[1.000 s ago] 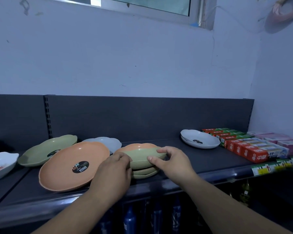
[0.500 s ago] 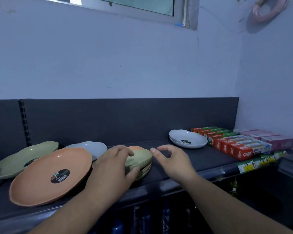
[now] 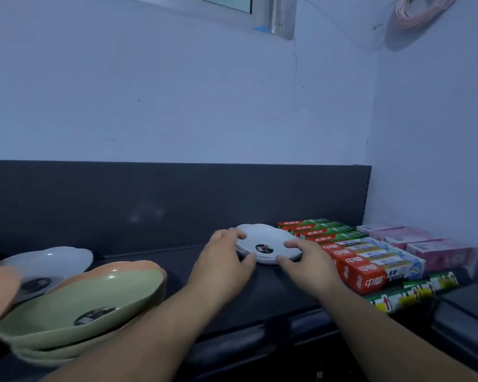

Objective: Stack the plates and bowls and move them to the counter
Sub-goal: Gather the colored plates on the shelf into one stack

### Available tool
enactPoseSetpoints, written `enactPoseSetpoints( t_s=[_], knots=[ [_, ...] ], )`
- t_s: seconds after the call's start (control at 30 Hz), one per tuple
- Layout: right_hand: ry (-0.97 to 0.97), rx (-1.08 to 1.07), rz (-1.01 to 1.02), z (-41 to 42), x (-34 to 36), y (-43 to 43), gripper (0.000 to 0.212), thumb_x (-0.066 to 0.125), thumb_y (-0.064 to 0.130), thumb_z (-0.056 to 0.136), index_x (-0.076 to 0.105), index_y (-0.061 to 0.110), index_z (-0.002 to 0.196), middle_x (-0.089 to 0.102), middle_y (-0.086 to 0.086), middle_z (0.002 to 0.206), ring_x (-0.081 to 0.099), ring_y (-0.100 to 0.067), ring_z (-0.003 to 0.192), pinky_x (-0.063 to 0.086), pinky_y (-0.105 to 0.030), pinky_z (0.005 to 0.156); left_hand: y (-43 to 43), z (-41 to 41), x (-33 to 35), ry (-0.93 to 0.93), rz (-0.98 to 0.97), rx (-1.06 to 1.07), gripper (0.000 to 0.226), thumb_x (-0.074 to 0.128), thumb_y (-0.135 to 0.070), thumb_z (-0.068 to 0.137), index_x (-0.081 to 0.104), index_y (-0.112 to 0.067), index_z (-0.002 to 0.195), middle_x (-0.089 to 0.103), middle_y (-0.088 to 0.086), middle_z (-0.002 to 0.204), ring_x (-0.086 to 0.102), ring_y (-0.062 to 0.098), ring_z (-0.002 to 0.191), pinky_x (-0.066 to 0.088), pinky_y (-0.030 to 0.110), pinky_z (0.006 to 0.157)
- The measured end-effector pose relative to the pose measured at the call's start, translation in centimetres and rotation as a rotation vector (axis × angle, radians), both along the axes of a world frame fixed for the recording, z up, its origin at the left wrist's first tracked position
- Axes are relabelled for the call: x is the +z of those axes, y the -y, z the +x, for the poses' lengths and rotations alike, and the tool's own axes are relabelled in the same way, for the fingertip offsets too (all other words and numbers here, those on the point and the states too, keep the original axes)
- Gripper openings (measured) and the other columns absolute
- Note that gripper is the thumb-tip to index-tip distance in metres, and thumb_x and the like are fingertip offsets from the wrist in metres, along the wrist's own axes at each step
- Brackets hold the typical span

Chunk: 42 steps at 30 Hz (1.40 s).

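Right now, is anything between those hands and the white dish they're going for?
Nothing visible: the left hand and right hand already touch the white dish at its sides.

A pale, bluish-white wall fills most of the view in dim, cool light. High on it, a window shows only its lower frame. Below the wall runs the dark grey back panel of a shelf. Right of the window, a second wall forms a corner.
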State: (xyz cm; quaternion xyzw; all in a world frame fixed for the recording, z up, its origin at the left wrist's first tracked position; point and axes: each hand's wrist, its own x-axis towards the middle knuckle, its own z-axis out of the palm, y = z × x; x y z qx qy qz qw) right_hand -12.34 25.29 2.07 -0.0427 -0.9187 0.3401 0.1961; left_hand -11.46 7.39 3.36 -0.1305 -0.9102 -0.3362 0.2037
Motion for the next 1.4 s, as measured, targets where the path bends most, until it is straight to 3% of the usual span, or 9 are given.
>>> enactPoseSetpoints(
  t_s=[0.33, 0.57, 0.67, 0.73, 0.93, 1.0, 1.13, 1.27, 1.4],
  knots=[
    [0.015, 0.064, 0.160, -4.8, -2.5, -3.8, 0.056, 0.063, 0.039, 0.088, 0.046, 0.029, 0.140, 0.033, 0.004, 0.152, 0.030, -0.017, 0.139, 0.029, -0.032, 0.113, -4.1, -11.0, -2.3, 0.285, -0.033, 0.213, 0.054, 0.050, -0.037, 0.093, 0.035, -0.015, 0.141, 0.040, 0.011, 0.138, 0.050, 0.026, 0.118, 0.041, 0.032, 0.090],
    [0.103, 0.107, 0.238, -6.9, -3.4, -4.4, 0.062, 0.058, 0.046, 0.090, 0.035, 0.034, 0.146, 0.022, 0.005, 0.158, 0.021, -0.017, 0.144, 0.029, -0.037, 0.113, -4.4, -15.4, -3.2, 0.408, 0.006, 0.298, 0.037, 0.055, -0.034, 0.087, 0.055, -0.009, 0.113, 0.062, 0.011, 0.111, 0.056, 0.023, 0.086, 0.042, 0.028, 0.063],
    [0.119, 0.126, 0.237, -7.3, -3.7, -4.5, 0.063, 0.059, 0.046, 0.090, 0.035, 0.034, 0.147, 0.022, 0.005, 0.158, 0.025, -0.017, 0.143, 0.032, -0.036, 0.112, -4.5, -16.0, -2.9, 0.400, 0.024, 0.330, 0.010, 0.055, -0.018, 0.082, 0.052, -0.008, 0.083, 0.058, 0.009, 0.086, 0.053, 0.018, 0.065, 0.034, 0.024, 0.045],
    [0.122, 0.142, 0.234, -7.6, -3.8, -4.6, 0.060, 0.057, 0.044, 0.092, 0.035, 0.033, 0.147, 0.022, 0.005, 0.158, 0.027, -0.017, 0.142, 0.033, -0.036, 0.112, -4.5, -16.3, -2.6, 0.402, 0.006, 0.362, 0.018, 0.055, -0.013, 0.080, 0.042, -0.010, 0.067, 0.051, 0.007, 0.075, 0.045, 0.015, 0.055, 0.030, 0.023, 0.041],
    [0.100, 0.161, 0.198, -8.1, -4.1, -4.9, 0.053, 0.054, 0.037, 0.096, 0.038, 0.031, 0.146, 0.023, 0.003, 0.158, 0.028, -0.018, 0.142, 0.032, -0.035, 0.113, -4.8, -16.3, -1.3, 0.408, -0.045, 0.409, 0.025, 0.054, -0.011, 0.083, 0.041, -0.009, 0.062, 0.050, 0.007, 0.071, 0.046, 0.018, 0.058, 0.031, 0.024, 0.041],
    [0.091, 0.160, 0.185, -8.2, -4.0, -5.0, 0.052, 0.053, 0.036, 0.096, 0.039, 0.030, 0.146, 0.024, 0.003, 0.158, 0.028, -0.018, 0.142, 0.032, -0.035, 0.113, -4.8, -16.2, -0.8, 0.389, 0.010, 0.397, 0.019, 0.053, -0.012, 0.084, 0.047, -0.006, 0.067, 0.054, 0.010, 0.079, 0.047, 0.018, 0.059, 0.031, 0.024, 0.042],
    [0.036, 0.141, 0.152, -7.8, -3.6, -4.8, 0.058, 0.056, 0.046, 0.093, 0.040, 0.030, 0.145, 0.025, 0.002, 0.158, 0.028, -0.019, 0.142, 0.028, -0.031, 0.112, -4.6, -15.2, 0.1, 0.286, 0.215, 0.334, 0.023, 0.049, -0.012, 0.085, 0.057, -0.003, 0.104, 0.062, 0.013, 0.101, 0.049, 0.014, 0.063, 0.032, 0.023, 0.043],
    [-0.040, 0.142, 0.045, -6.8, -2.2, -4.1, 0.070, 0.063, 0.054, 0.085, 0.040, 0.028, 0.146, 0.018, 0.002, 0.160, 0.020, -0.015, 0.145, 0.022, -0.027, 0.114, -4.3, -12.9, 1.9, 0.192, 0.388, 0.266, 0.027, 0.048, -0.010, 0.085, 0.049, -0.017, 0.111, 0.056, 0.005, 0.102, 0.056, 0.023, 0.083, 0.042, 0.025, 0.053],
    [-0.138, 0.134, -0.018, -5.4, -0.7, -2.7, 0.072, 0.072, 0.050, 0.080, 0.045, 0.027, 0.143, 0.019, 0.001, 0.161, 0.019, -0.012, 0.146, 0.020, -0.021, 0.111, -2.3, -9.8, 3.9, 0.120, 0.375, 0.226, 0.037, 0.049, -0.011, 0.086, 0.049, -0.018, 0.123, 0.055, -0.001, 0.100, 0.054, 0.021, 0.088, 0.039, 0.026, 0.059]
  ],
)
